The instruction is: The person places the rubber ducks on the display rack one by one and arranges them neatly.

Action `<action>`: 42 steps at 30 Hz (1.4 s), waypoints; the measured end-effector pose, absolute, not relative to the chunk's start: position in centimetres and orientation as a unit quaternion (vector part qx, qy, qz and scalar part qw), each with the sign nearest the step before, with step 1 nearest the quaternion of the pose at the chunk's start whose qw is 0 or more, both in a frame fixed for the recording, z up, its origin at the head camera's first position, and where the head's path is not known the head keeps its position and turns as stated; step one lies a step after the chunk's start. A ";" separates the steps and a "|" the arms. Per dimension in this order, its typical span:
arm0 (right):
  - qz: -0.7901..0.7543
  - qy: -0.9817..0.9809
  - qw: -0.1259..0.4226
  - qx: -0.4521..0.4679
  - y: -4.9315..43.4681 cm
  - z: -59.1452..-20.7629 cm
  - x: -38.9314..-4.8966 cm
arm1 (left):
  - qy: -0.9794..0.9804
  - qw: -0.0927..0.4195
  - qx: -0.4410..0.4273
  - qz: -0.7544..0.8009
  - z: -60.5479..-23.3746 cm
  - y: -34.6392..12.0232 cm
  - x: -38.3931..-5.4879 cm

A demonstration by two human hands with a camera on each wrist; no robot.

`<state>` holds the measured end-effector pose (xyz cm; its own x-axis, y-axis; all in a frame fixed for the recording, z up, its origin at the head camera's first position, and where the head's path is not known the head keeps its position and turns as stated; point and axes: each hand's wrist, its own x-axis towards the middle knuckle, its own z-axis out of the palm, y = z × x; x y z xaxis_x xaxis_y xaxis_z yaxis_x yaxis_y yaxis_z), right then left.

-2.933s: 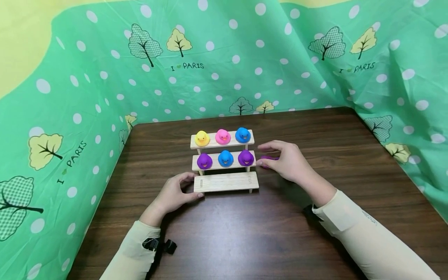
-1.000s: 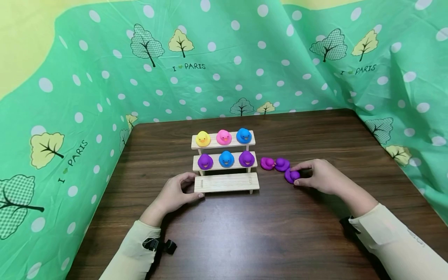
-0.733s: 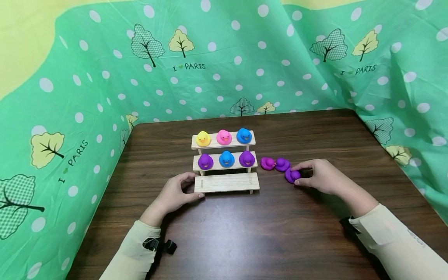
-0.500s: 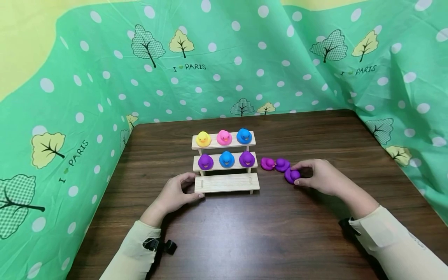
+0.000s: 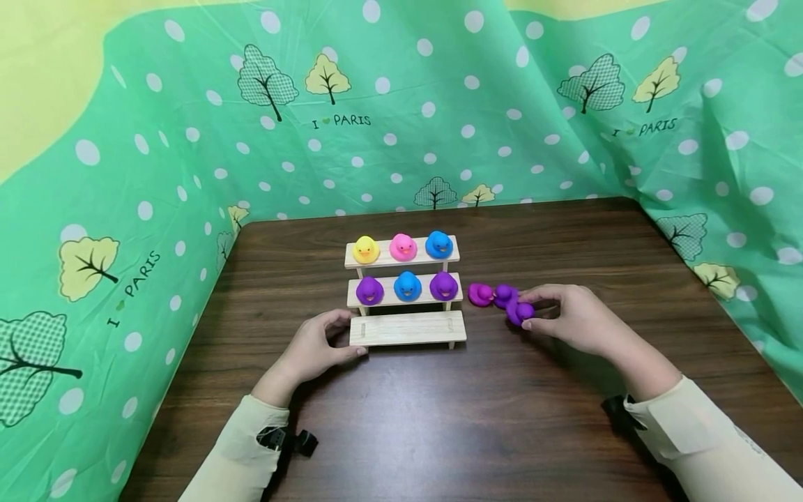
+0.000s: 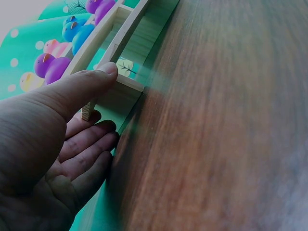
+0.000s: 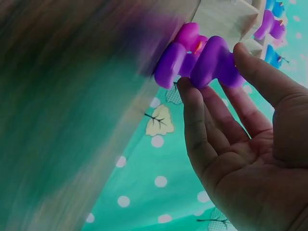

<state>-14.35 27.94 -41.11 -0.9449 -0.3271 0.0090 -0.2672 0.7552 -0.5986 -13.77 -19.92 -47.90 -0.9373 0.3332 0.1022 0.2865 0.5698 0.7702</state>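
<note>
A three-step wooden stand [image 5: 408,329] is at the middle of the table. My left hand [image 5: 314,348] holds the left end of its lowest step, thumb at the front edge and fingers behind. In the left wrist view, the thumb lies on the wood. To the right of the stand, my right hand [image 5: 574,317] pinches a purple rubber duck [image 5: 519,311] between thumb and fingers. That duck overlaps another purple duck [image 5: 503,294] in the head view; whether they touch I cannot tell. Left of them sits a magenta duck [image 5: 479,295].
On the top step stand a yellow duck [image 5: 366,249], a pink duck [image 5: 403,247] and a blue duck [image 5: 439,245]. The middle step bears a blue duck [image 5: 408,286] between two purple ones. Green patterned cloth [image 5: 389,139] surrounds the dark wooden table [image 5: 401,432].
My right hand moved from beside the middle step out to the right, took hold of the purple duck, and has now shifted it slightly left. The left hand stays at the stand.
</note>
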 end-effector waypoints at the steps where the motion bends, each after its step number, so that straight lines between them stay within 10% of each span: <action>1: -0.314 0.935 0.045 -0.159 27.8 -41.1 -14.3 | 0.885 0.027 0.175 0.429 -47.9 -19.9 -13.8; 42: -0.402 0.882 -0.002 -0.246 18.9 -39.6 -12.6 | 0.889 0.031 0.171 0.423 -48.0 -20.0 -13.9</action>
